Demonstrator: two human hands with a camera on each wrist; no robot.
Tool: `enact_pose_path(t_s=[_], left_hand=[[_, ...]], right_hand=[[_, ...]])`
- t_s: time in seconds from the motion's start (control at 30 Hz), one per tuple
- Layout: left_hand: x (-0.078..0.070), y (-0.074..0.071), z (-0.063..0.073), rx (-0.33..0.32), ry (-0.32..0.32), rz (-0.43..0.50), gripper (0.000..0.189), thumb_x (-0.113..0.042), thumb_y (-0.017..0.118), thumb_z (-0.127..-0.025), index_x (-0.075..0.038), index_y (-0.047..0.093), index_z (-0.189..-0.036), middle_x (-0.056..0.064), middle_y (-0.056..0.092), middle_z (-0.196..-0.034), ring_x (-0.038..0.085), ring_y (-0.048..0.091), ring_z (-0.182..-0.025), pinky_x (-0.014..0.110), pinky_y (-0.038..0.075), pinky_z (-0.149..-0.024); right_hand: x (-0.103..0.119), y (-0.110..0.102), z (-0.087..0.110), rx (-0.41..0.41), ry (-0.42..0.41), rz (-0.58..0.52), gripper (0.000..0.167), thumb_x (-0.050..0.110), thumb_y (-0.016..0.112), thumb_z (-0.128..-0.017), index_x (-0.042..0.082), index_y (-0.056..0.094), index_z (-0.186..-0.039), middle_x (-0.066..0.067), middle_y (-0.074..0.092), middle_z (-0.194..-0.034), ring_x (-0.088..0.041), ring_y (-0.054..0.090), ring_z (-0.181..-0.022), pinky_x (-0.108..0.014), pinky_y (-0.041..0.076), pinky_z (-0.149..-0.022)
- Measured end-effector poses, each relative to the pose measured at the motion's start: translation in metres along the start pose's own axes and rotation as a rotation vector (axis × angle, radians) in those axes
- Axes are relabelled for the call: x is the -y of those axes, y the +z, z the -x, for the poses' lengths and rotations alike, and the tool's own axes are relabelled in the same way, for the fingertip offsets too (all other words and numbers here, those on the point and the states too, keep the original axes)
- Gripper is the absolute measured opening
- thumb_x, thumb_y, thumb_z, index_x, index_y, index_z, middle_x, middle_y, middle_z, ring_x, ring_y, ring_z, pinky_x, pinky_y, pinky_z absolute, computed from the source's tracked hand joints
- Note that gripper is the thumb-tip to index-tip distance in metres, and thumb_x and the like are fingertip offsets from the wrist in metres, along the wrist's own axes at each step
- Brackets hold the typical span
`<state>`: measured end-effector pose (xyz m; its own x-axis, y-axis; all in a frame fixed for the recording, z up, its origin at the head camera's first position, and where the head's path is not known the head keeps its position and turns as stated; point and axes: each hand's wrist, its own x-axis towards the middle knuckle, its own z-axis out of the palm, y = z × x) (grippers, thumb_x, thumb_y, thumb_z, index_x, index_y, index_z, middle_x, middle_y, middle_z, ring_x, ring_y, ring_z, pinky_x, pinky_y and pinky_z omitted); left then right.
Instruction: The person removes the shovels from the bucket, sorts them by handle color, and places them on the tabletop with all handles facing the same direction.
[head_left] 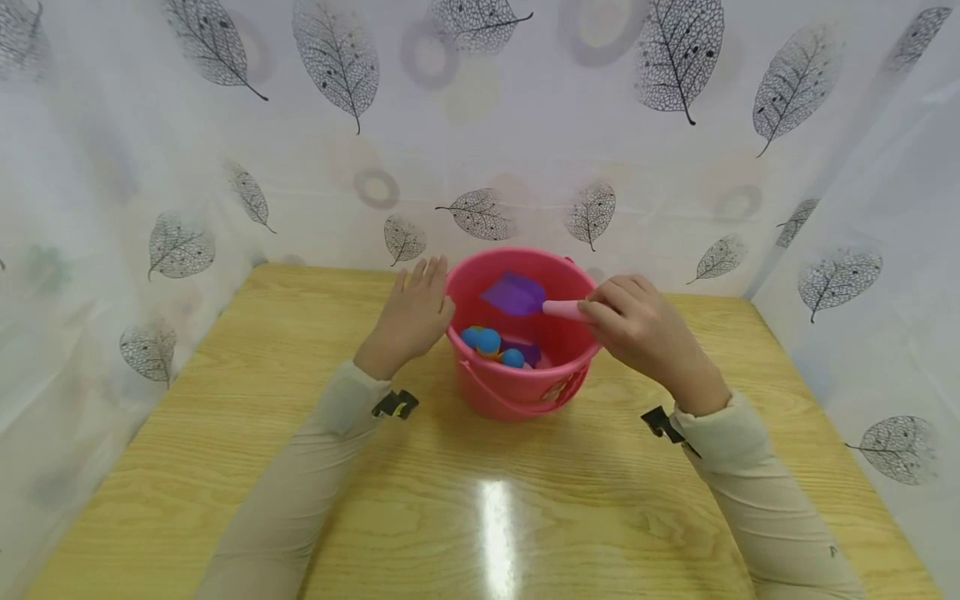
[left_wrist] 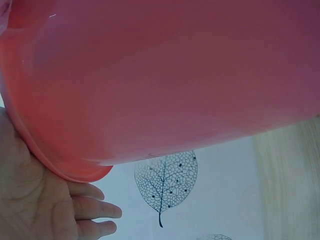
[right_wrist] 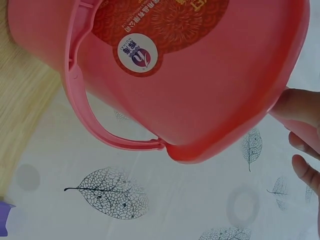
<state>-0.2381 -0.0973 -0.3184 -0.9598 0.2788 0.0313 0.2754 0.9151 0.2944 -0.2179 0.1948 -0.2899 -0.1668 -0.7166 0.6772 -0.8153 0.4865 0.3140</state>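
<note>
A pink bucket stands upright on the table. Against the left side of its rim rests my left hand, fingers extended; the left wrist view shows the palm at the rim. My right hand grips the pink handle of a toy shovel, whose purple blade points left within the bucket's mouth. Inside, low down, lie blue balls with bits of yellow and green, and another purple piece, partly hidden. In the right wrist view, fingers hold the handle beside the rim.
The bucket's carrying handle hangs down at the front. A wooden table extends around the bucket, with a leaf-patterned white sheet behind and at both sides. A small purple thing shows at the right wrist view's lower left edge.
</note>
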Motion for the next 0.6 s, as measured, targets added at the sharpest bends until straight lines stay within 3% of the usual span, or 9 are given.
enact_pose_path(t_s=[0.23, 0.6], left_hand=[[-0.0015, -0.0015, 0.0013, 0.001, -0.002, -0.002, 0.06, -0.027, 0.026, -0.099, 0.0, 0.009, -0.15, 0.016, 0.012, -0.158, 0.033, 0.008, -0.147, 0.049, 0.004, -0.12], [-0.0013, 0.0001, 0.0013, -0.004, -0.004, 0.001, 0.061, -0.028, 0.026, -0.099, 0.0, 0.009, -0.15, 0.015, 0.011, -0.158, 0.033, 0.007, -0.147, 0.049, 0.003, -0.12]], right_hand=[[0.0005, 0.0001, 0.0026, -0.033, 0.017, -0.037, 0.011, 0.006, 0.059, -0.089, -0.001, 0.068, -0.088, -0.012, 0.061, -0.078, -0.03, 0.056, -0.072, -0.039, 0.046, -0.064], [-0.0005, -0.0047, -0.0005, -0.12, 0.021, 0.059, 0.016, 0.009, 0.053, -0.093, 0.0, 0.066, -0.089, -0.015, 0.059, -0.079, -0.031, 0.054, -0.07, -0.04, 0.042, -0.063]])
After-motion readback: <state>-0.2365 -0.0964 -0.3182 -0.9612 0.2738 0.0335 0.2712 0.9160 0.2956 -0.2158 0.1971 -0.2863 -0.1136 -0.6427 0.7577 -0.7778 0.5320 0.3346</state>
